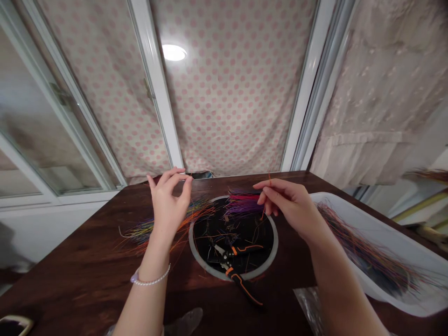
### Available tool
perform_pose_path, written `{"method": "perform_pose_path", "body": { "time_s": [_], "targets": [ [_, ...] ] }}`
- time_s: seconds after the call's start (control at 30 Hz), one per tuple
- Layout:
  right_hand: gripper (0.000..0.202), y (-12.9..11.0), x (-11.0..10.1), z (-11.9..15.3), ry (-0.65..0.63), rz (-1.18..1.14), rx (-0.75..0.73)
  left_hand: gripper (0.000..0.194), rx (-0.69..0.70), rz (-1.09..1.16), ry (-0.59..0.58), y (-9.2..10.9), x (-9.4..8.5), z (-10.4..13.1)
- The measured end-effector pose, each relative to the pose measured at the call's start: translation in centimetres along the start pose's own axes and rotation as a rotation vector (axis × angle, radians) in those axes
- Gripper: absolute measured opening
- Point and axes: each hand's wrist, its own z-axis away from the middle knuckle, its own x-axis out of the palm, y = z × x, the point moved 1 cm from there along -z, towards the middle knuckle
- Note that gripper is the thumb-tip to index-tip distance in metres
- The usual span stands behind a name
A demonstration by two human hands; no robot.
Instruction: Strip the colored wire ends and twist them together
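Wire [262, 213], thin and orange, is pinched in the right hand [292, 200]; the left hand [168, 201] pinches too, contents unclear; a white tray [378, 232] holds multicoloured strands [367, 259].

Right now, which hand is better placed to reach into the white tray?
Right, I'd say: the right hand is much nearer the white tray. It does hold an orange wire. The left hand is farther off, pinched; whether it holds anything is unclear.
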Motion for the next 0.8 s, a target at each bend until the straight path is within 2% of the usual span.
{"method": "perform_pose_path", "body": {
  "time_s": [0.2, 0.33, 0.53, 0.6, 0.67, 0.8],
  "targets": [
    [0.034, 0.6, 0.2, 0.1, -0.099, 0.230, 0.050, 0.010, -0.091, -0.132, 0.031, -0.6, -0.4, -0.2],
    [0.029, 1.7, 0.7, -0.1, -0.180, 0.464, 0.072, 0.011, -0.128, -0.089, 0.056, -0.5, -1.3, -0.5],
    [0.014, 6.3, 3.6, -0.4, -0.392, 0.797, 0.227, 0.012, -0.113, 0.241, 0.241, 0.5, -3.1, -0.8],
    [0.011, 7.6, 4.7, -0.4, -0.454, 0.880, 0.269, 0.012, -0.139, 0.240, 0.305, 0.8, -3.7, -0.9],
    [0.018, 8.3, 5.6, -0.3, -0.478, 0.954, 0.286, 0.012, -0.154, 0.199, 0.350, 0.8, -4.5, -0.9],
    [0.024, 8.1, 6.3, -0.2, -0.453, 1.081, 0.288, 0.008, -0.182, 0.188, 0.402, 0.0, -5.9, -0.9]
  ]
}}
